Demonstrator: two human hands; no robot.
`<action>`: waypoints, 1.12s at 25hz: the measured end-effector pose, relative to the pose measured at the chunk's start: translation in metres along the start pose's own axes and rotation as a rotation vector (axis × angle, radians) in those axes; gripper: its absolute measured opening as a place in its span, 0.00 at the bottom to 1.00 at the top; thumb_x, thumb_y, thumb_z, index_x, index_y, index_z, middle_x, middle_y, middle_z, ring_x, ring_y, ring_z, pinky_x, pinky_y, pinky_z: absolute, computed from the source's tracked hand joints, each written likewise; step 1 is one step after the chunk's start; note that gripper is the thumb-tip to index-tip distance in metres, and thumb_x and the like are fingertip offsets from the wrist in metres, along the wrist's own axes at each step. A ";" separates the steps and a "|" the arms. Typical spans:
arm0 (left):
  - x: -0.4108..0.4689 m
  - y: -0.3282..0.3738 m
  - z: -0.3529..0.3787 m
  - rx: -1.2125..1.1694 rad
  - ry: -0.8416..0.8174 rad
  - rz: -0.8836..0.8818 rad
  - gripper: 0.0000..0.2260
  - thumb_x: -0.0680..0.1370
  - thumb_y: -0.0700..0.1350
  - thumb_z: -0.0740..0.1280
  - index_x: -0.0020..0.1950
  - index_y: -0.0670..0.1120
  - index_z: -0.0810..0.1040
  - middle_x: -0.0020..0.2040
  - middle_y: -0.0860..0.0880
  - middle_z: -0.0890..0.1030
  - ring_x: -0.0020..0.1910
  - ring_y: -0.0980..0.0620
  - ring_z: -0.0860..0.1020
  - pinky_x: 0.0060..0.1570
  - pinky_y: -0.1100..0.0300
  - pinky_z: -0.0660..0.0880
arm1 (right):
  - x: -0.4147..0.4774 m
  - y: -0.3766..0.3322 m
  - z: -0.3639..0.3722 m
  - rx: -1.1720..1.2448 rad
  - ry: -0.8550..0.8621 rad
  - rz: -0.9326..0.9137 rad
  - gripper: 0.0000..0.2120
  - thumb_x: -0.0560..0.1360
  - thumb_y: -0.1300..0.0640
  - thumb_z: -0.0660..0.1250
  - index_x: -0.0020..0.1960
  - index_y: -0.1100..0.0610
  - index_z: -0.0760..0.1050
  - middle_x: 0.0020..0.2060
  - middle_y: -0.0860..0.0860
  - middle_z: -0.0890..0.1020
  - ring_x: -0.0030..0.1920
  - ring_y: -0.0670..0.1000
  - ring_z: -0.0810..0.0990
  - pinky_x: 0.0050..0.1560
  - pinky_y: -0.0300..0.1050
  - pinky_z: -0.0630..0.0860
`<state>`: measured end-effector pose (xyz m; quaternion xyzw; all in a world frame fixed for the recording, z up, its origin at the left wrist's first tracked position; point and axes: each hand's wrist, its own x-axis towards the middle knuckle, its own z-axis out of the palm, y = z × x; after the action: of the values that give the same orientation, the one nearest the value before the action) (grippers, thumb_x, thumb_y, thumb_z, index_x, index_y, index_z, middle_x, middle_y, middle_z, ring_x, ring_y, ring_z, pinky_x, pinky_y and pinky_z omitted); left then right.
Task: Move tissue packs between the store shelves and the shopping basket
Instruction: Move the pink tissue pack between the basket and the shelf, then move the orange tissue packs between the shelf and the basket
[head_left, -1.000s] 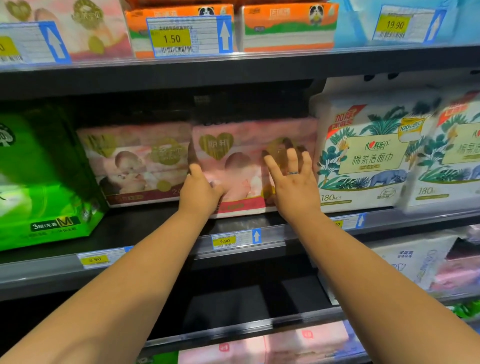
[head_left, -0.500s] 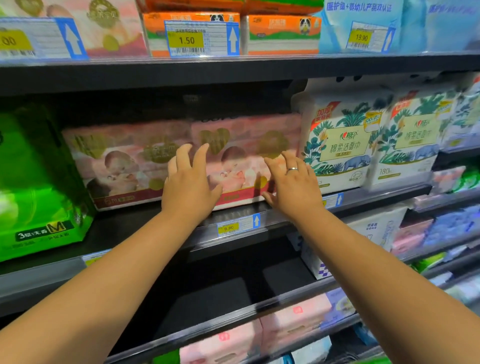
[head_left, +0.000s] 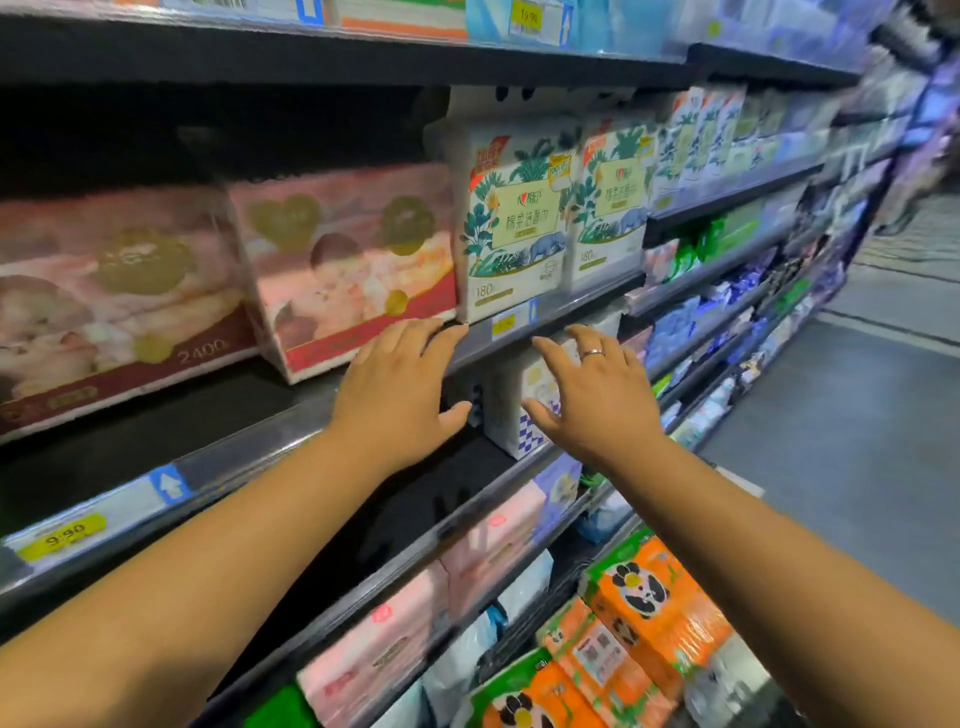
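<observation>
— What is the person's grip doing?

— Nothing is held. The left hand (head_left: 400, 389) is spread flat, fingers straight and apart, its back to the camera. The right hand (head_left: 597, 405) is held the same way, with a ring (head_left: 592, 354) on one finger. Both grips are apart and empty.

— And the tissue pack?

— The pink tissue pack (head_left: 343, 270) stands upright on the shelf (head_left: 171, 415), just above the left hand's fingertips. These reach near its lower right corner; whether they touch it cannot be told. Its front is pale pink with a baby's picture, a gold heart, round gold badges and a red band along the bottom.

— What sits around it?

— A second pink pack (head_left: 114, 296), marked 2400, stands just to its left. White packs with green leaves (head_left: 514, 218) stand just beside its right. A yellow price tag (head_left: 62, 535) reading 9.90 is on the shelf rail. Behind the right hand, one shelf lower, is a white pack with blue checks (head_left: 519, 415). Further down lie orange panda packs (head_left: 649, 597), and the grey aisle floor (head_left: 857, 441) runs off to the right.
</observation>
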<state>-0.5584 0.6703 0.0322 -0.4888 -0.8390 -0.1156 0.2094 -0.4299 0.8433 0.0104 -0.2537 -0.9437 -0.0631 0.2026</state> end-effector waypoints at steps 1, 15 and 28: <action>0.001 0.011 0.006 -0.017 -0.022 0.035 0.35 0.73 0.59 0.68 0.76 0.50 0.61 0.73 0.47 0.66 0.71 0.44 0.63 0.69 0.48 0.63 | -0.013 0.010 -0.002 -0.012 -0.022 0.037 0.34 0.75 0.37 0.62 0.77 0.46 0.57 0.74 0.57 0.62 0.73 0.60 0.61 0.70 0.59 0.61; 0.040 0.238 0.043 -0.283 -0.130 0.460 0.37 0.72 0.62 0.68 0.77 0.53 0.59 0.74 0.50 0.65 0.71 0.47 0.65 0.67 0.52 0.65 | -0.171 0.180 -0.063 -0.122 -0.120 0.478 0.33 0.75 0.36 0.61 0.76 0.45 0.57 0.75 0.56 0.62 0.72 0.59 0.62 0.71 0.58 0.61; 0.000 0.348 0.173 -0.299 -0.339 0.347 0.35 0.71 0.59 0.71 0.74 0.49 0.65 0.70 0.45 0.71 0.68 0.42 0.69 0.65 0.46 0.69 | -0.252 0.301 0.032 -0.003 -0.382 0.481 0.33 0.76 0.35 0.60 0.76 0.46 0.57 0.74 0.55 0.61 0.71 0.60 0.65 0.68 0.58 0.65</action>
<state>-0.2971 0.9119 -0.1244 -0.6628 -0.7395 -0.1172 0.0084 -0.0908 0.9958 -0.1185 -0.4773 -0.8775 0.0339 0.0304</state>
